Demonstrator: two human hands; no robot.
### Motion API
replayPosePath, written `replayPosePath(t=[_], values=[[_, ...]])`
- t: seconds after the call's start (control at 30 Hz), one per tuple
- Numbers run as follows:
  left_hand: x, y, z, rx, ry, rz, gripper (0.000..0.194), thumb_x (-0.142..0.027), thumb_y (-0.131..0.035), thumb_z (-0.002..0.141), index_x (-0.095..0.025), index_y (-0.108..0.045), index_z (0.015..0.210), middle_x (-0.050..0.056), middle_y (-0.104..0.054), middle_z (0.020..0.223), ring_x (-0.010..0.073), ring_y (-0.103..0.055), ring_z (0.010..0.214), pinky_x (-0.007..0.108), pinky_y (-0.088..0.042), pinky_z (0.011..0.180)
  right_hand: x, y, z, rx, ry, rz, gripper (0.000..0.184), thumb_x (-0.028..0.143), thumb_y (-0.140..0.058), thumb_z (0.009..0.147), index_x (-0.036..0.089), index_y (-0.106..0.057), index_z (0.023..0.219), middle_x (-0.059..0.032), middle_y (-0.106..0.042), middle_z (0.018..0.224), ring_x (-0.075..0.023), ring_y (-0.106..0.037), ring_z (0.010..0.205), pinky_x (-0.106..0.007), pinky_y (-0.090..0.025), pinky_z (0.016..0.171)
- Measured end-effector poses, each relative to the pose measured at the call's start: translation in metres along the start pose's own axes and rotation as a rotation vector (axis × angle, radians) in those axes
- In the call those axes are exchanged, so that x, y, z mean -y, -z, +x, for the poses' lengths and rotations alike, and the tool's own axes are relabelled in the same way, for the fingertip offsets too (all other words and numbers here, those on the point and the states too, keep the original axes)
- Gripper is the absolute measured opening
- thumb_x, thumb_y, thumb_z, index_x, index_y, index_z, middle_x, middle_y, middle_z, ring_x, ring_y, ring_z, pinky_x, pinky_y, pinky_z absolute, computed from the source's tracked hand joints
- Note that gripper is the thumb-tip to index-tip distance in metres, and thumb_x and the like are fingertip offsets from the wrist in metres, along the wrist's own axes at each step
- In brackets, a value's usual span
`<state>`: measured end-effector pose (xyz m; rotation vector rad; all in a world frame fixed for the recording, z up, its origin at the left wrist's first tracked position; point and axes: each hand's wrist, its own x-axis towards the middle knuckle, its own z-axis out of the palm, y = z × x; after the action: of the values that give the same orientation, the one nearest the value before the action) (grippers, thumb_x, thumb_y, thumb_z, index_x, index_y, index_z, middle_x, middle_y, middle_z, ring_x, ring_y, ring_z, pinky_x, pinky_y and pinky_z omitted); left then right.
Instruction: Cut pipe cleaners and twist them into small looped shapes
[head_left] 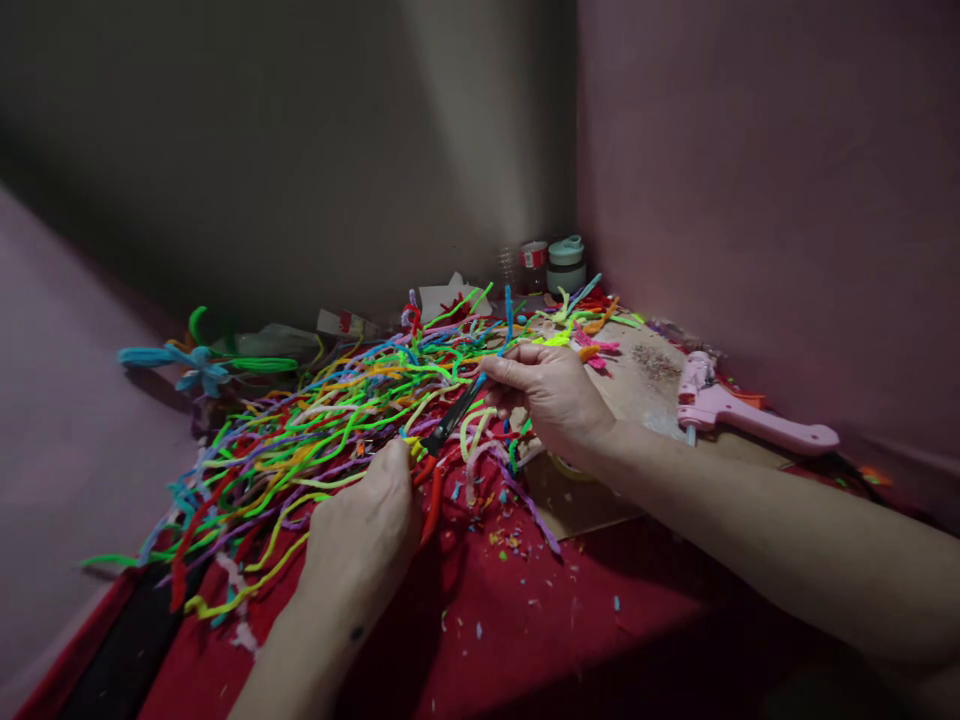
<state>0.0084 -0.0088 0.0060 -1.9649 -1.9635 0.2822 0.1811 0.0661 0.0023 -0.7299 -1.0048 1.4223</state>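
Observation:
My left hand is closed around the handles of a pair of scissors, red-orange with dark blades. The blades point up and right toward my right hand. Between its thumb and fingers, my right hand pinches a blue pipe cleaner that stands upright above the grip. A short blue end shows below the thumb, close to the scissor tips; I cannot tell whether the blades touch it. Under and behind both hands spreads a large heap of colourful pipe cleaners, green, yellow, purple, red and orange.
A pink glue gun lies on the right, by a cardboard sheet. A mint-lidded jar stands at the back corner. Fuzzy scraps dot the red cloth. A blue pipe-cleaner flower rests at the left. Walls close in on several sides.

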Motion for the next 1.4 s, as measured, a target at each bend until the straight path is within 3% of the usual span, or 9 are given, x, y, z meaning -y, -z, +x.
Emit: replayPosePath(t=[0.6,0.83,1.1,1.4], values=[[0.0013,-0.0061,-0.0024,-0.083,-0.038,0.035,0.022,-0.029,-0.027,0.091,-0.021,-0.048,0.089,0.006,-0.064,0.072,0.0258,-0.066,0.062,0.029,-0.019,0.046,-0.0015,0.0009,0.0003,0.039,0.008,-0.034,0.023,0.028,-0.069,0.070,0.013,-0.057,0.058,0.0005,-0.059,0.051,-0.0068,-0.051,0.043,-0.020,-0.040,0.044],[0.0005,-0.0037,-0.0009,-0.019,-0.044,-0.009,0.022,-0.027,-0.028,0.091,-0.022,-0.049,0.091,0.005,-0.062,0.067,0.0250,-0.065,0.062,0.028,-0.020,0.047,-0.0016,0.0008,0.0010,0.045,-0.032,0.029,0.020,0.024,-0.070,0.070,0.014,-0.057,0.059,0.0007,-0.059,0.051,-0.0075,-0.053,0.044,-0.020,-0.042,0.044],[-0.0001,-0.0062,0.0000,0.025,-0.063,-0.067,0.020,-0.024,-0.028,0.090,-0.021,-0.048,0.090,0.004,-0.063,0.073,0.0224,-0.064,0.063,0.028,-0.021,0.049,-0.0025,0.0014,0.0034,0.094,-0.155,0.138,0.018,0.016,-0.061,0.077,0.013,-0.055,0.061,0.0005,-0.057,0.052,-0.0082,-0.054,0.044,-0.018,-0.041,0.040],[0.0051,-0.0085,0.0028,-0.036,-0.089,-0.268,0.019,-0.027,-0.032,0.089,-0.022,-0.047,0.079,0.000,-0.057,0.062,0.0159,-0.056,0.053,0.025,-0.025,0.050,0.0008,0.0000,0.0032,0.088,-0.305,0.239,0.020,0.015,-0.058,0.081,0.014,-0.055,0.061,-0.0006,-0.056,0.052,-0.0081,-0.052,0.044,-0.019,-0.040,0.041]])
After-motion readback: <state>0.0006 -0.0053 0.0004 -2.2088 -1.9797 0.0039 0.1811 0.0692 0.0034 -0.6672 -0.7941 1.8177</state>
